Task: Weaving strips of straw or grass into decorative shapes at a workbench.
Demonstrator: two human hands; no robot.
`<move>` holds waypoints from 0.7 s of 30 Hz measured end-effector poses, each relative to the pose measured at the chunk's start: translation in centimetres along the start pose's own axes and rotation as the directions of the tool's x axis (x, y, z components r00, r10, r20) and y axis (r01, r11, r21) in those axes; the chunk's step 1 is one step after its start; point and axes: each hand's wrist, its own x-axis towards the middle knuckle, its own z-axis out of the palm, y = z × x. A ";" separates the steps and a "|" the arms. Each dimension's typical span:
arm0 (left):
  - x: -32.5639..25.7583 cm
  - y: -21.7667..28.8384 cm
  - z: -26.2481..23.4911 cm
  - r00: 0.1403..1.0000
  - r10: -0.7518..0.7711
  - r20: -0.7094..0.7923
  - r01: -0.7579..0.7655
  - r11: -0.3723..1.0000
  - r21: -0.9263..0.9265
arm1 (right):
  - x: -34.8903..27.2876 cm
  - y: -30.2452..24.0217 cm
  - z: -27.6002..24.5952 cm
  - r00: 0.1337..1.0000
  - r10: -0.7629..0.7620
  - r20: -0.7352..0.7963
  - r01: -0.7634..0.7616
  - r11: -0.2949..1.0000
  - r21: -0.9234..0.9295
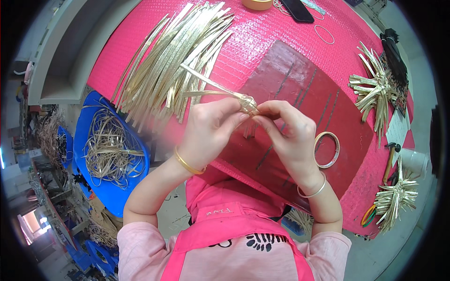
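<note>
Between my two hands is a small woven piece of shiny gold strips (248, 102), with loose strip ends reaching out to the upper left. My left hand (212, 127) pinches its lower left side between thumb and forefinger. From the other side, my right hand (289, 130) pinches the piece's right edge with thumb and fingertips. The fingertips of both hands nearly meet and cover part of the weave. Under the hands lies a dark red board (304, 93) with dark lines across it. Left of the board, a large pile of flat gold strips (173, 61) is spread out.
A pink cover (253, 28) lies over the table. On the board rests a thin tape roll (326, 150). Bundles of crossed gold strips (372, 89) and a hammer (390, 161) lie at the right. A blue bin (105, 187) of tangled strips stands at the left, below a grey tray (70, 61).
</note>
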 end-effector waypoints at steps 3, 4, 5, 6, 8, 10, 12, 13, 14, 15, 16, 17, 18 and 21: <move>-0.3 0.4 0.0 0.991 -0.128 0.038 0.133 0.975 -0.180 | 0.7 0.5 -1.0 0.991 0.104 0.081 -0.116 0.980 0.163; -0.3 0.6 0.0 0.976 -0.199 0.094 0.219 0.914 -0.342 | 1.0 0.5 -1.4 0.980 0.131 0.149 -0.152 0.978 0.141; -0.3 0.7 -0.2 0.970 -0.221 0.097 0.241 0.911 -0.333 | 1.1 0.4 -1.7 0.983 0.094 0.158 -0.121 0.978 0.173; -0.3 0.8 -0.3 0.947 -0.273 0.172 0.321 0.842 -0.434 | 1.2 0.3 -2.0 0.984 0.075 0.165 -0.087 0.994 0.068; -0.1 1.0 -0.6 0.918 -0.310 0.249 0.397 0.757 -0.519 | 1.1 -0.2 -2.1 0.984 0.052 0.171 -0.047 0.998 -0.037; -0.1 1.0 -0.7 0.929 -0.269 0.255 0.370 0.671 -0.642 | 0.5 -0.8 -1.7 0.980 0.134 0.145 -0.146 0.987 0.073; -0.1 1.0 -0.3 0.953 -0.248 0.174 0.303 0.754 -0.583 | 0.0 -1.3 -1.3 0.970 0.192 0.147 -0.215 0.963 0.164; -0.3 1.0 -0.1 0.967 -0.234 0.100 0.252 0.827 -0.503 | -0.2 -1.3 -1.2 0.953 0.260 0.158 -0.294 0.921 0.256; -0.4 1.1 0.2 0.970 -0.224 0.093 0.240 0.824 -0.513 | -0.3 -1.3 -1.0 0.935 0.310 0.174 -0.354 0.859 0.370; -0.5 1.1 0.6 0.983 -0.181 0.017 0.166 0.856 -0.489 | -0.3 -1.3 -1.0 0.942 0.284 0.178 -0.331 0.869 0.367; -0.7 1.2 0.9 0.989 -0.128 -0.070 0.082 0.885 -0.458 | -0.3 -1.2 -0.8 0.939 0.285 0.190 -0.339 0.860 0.382; -0.8 1.2 1.1 0.989 -0.132 -0.059 0.091 0.884 -0.458 | -0.2 -1.1 -0.9 0.937 0.287 0.200 -0.345 0.851 0.397; -0.8 1.2 1.2 0.985 -0.147 -0.086 0.095 0.894 -0.438 | -0.1 -0.9 -0.6 0.957 0.257 0.135 -0.289 0.884 0.368; -0.6 1.3 0.8 0.990 -0.087 -0.111 0.050 0.952 -0.301 | 0.1 -0.5 0.0 0.979 0.204 0.001 -0.201 0.965 0.168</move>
